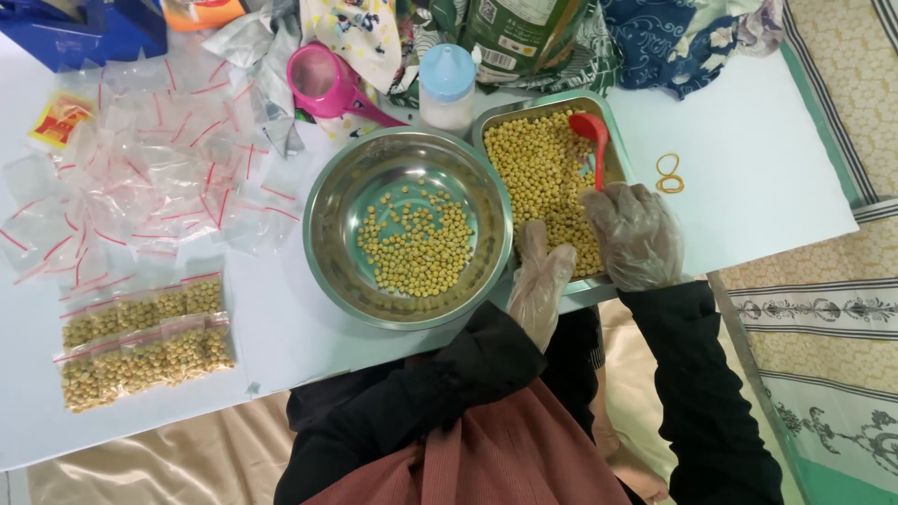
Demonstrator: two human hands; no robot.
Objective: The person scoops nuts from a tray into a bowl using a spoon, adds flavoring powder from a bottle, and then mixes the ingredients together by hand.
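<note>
The person wears 2 thin, clear, crinkled plastic gloves, 1 on the left hand (540, 282) and 1 on the right hand (637, 236). Both arms are covered by long black sleeves (697, 374), and a reddish-brown pleated garment (510, 458) covers the lap.

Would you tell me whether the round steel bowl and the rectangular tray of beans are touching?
Touching. The head view shows the round steel bowl rim pressed against the rectangular tray left edge, no table visible between them.

Home packing table (767, 150), bedding (692, 33) behind
</note>
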